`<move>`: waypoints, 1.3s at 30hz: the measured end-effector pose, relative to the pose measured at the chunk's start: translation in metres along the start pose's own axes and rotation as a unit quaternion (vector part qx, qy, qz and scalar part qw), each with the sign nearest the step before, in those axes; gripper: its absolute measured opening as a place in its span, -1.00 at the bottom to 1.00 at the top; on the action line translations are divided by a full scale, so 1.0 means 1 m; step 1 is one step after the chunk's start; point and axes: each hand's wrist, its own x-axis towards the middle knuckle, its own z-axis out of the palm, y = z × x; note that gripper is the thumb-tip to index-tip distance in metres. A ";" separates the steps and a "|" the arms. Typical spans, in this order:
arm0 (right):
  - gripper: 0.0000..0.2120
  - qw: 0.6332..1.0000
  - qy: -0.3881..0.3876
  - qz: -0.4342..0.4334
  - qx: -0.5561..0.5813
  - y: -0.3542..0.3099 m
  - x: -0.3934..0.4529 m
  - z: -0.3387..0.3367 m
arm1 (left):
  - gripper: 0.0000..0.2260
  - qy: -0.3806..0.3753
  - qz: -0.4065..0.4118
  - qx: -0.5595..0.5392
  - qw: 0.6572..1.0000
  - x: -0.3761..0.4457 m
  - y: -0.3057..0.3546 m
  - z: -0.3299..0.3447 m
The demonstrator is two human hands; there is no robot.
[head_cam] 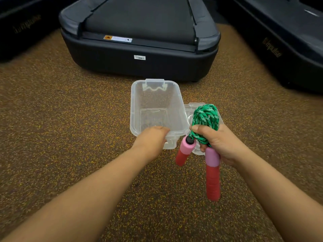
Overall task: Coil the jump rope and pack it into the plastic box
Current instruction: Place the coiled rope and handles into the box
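A clear plastic box (136, 105) stands open and empty on the speckled floor in front of me. My left hand (151, 140) grips its near rim. My right hand (220, 143) holds the jump rope just right of the box, above floor level. The green braided rope (206, 117) is wound into a tight bundle that sticks up from my fist. Its two pink and red foam handles hang down: one handle (212, 173) below my palm, the other handle (185, 151) angled toward the box's near corner.
The box's clear lid (195, 106) lies flat on the floor just right of the box, mostly hidden behind the rope. A dark treadmill end (139, 49) sits close behind the box. More dark machines (279, 49) flank both sides. Brown speckled floor surrounds me.
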 end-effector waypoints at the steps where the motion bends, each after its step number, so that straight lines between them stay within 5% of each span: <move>1: -0.88 1.000 -0.002 0.001 -0.007 0.001 -0.001 0.000 | -0.68 -0.001 -0.003 -0.002 1.000 0.000 0.000 -0.001; 23: -0.81 0.970 -0.215 0.061 -0.092 -0.012 -0.046 -0.006 | -0.65 -0.156 0.023 -0.031 0.987 -0.104 0.028 -0.005; 26: -0.82 0.969 -0.225 0.058 -0.078 -0.012 -0.045 -0.001 | -0.50 -0.198 0.014 -0.084 0.976 -0.100 0.024 -0.010; 30: -0.75 0.975 -0.212 0.050 -0.050 -0.016 -0.032 0.003 | -0.05 -0.256 0.035 -0.256 0.931 -0.087 0.016 -0.024; 35: -0.77 0.983 -0.174 0.047 0.030 -0.030 -0.003 0.011 | -0.39 -0.258 0.080 -0.546 0.793 -0.079 0.030 -0.029; 39: -0.88 0.983 -0.144 0.044 0.108 -0.037 0.028 0.022 | -0.55 -0.190 0.029 -0.652 0.734 -0.068 0.036 -0.023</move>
